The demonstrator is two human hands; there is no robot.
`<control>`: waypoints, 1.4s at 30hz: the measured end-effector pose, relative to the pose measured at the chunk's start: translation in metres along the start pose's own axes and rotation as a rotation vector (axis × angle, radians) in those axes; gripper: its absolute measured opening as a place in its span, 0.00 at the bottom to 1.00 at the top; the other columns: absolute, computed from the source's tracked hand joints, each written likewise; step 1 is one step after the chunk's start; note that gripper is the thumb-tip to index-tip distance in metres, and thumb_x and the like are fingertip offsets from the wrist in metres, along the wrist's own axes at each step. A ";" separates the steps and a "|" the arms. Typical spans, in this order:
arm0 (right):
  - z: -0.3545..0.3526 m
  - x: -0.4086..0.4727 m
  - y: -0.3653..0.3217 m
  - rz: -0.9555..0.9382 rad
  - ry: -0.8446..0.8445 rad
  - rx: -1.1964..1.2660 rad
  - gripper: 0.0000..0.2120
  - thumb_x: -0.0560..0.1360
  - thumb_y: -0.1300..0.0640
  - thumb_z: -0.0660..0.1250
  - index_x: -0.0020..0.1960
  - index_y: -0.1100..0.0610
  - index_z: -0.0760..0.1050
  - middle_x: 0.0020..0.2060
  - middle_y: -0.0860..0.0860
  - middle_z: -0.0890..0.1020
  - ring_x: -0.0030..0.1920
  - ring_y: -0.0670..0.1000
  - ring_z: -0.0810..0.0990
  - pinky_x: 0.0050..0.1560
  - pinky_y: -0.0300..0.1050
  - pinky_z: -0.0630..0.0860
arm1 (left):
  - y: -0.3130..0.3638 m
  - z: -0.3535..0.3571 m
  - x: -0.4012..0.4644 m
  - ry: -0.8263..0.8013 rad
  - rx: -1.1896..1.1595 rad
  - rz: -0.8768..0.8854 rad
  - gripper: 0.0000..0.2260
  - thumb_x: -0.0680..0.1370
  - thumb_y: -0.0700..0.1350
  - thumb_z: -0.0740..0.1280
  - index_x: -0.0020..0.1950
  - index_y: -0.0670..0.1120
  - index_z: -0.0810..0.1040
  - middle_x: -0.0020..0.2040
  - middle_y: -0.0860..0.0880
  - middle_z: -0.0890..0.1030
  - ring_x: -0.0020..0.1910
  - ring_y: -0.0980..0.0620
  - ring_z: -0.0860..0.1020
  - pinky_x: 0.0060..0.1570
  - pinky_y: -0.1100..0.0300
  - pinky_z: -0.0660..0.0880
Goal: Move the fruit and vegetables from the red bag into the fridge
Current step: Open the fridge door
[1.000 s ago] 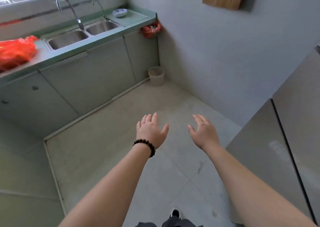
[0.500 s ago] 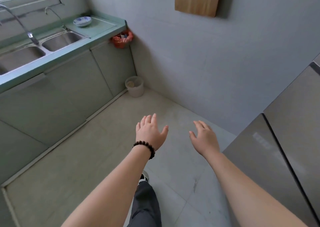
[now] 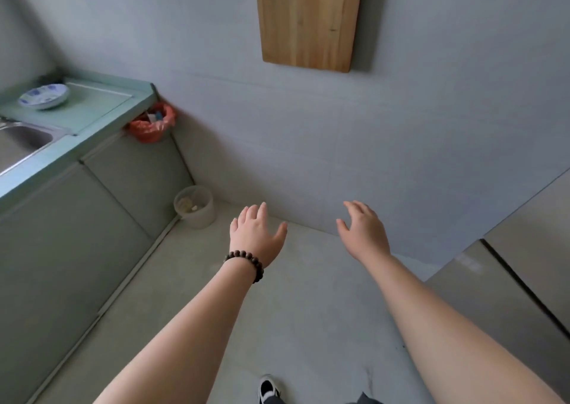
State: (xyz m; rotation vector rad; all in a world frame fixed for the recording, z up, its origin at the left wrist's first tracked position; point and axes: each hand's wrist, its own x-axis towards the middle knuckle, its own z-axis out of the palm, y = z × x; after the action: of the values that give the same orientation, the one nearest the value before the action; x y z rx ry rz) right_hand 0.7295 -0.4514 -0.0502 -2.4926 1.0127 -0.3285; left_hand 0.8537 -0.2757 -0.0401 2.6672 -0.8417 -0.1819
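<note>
A grey-tiled kitchen corner, fridge (image 3: 505, 295) at lower right; mid-frame, left hand (image 3: 257, 237) and right hand (image 3: 364, 234) hover with each grip spread, holding nothing.

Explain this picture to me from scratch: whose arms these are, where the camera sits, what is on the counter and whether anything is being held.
There is no machine here. A person wears a wide-angle camera on the head, looking forward and down, so the two bare arms are their own. The left hand, with a beaded bracelet on its wrist, and the right hand reach out over the floor with relaxed fingers; neither holds anything.

At the left runs a green counter with a blue-patterned dish on it and part of a steel sink. A small red bag with some items inside hangs at the counter's end, and a small bin stands on the floor below it. A wooden board hangs on the wall. The grey panels at the right are likely the fridge, its doors closed. A shoe shows at the bottom.
</note>
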 end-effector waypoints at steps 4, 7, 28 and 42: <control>0.004 0.026 -0.007 0.053 0.015 -0.014 0.23 0.77 0.53 0.61 0.70 0.59 0.66 0.69 0.56 0.69 0.71 0.55 0.64 0.70 0.48 0.61 | 0.006 -0.007 0.051 -0.022 -0.012 0.092 0.30 0.78 0.60 0.55 0.76 0.45 0.56 0.75 0.47 0.61 0.76 0.47 0.53 0.74 0.49 0.51; 0.003 0.043 0.001 0.118 0.037 -0.021 0.23 0.77 0.54 0.61 0.70 0.60 0.66 0.69 0.56 0.69 0.71 0.55 0.64 0.69 0.48 0.62 | 0.019 -0.003 0.084 -0.053 -0.013 0.163 0.30 0.78 0.60 0.55 0.76 0.45 0.56 0.75 0.47 0.61 0.76 0.47 0.53 0.74 0.49 0.51; -0.103 0.195 0.129 0.629 0.508 0.060 0.21 0.77 0.57 0.61 0.69 0.60 0.67 0.68 0.56 0.70 0.68 0.56 0.67 0.66 0.50 0.66 | 0.289 0.034 0.308 -0.231 0.025 0.881 0.31 0.78 0.61 0.53 0.76 0.46 0.53 0.75 0.46 0.60 0.76 0.47 0.53 0.74 0.49 0.50; -0.190 0.172 0.140 0.716 0.790 -0.521 0.19 0.73 0.58 0.65 0.63 0.63 0.73 0.66 0.62 0.72 0.67 0.62 0.69 0.67 0.59 0.67 | 0.417 0.049 0.306 -0.342 -0.124 1.367 0.31 0.78 0.61 0.53 0.77 0.47 0.53 0.76 0.46 0.59 0.76 0.47 0.53 0.74 0.48 0.51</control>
State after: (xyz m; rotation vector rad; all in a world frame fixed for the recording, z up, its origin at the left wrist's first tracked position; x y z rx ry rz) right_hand 0.6955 -0.7193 0.0609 -2.1763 2.4677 -0.9361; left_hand 0.8695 -0.7861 0.0557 1.4374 -2.3706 -0.3033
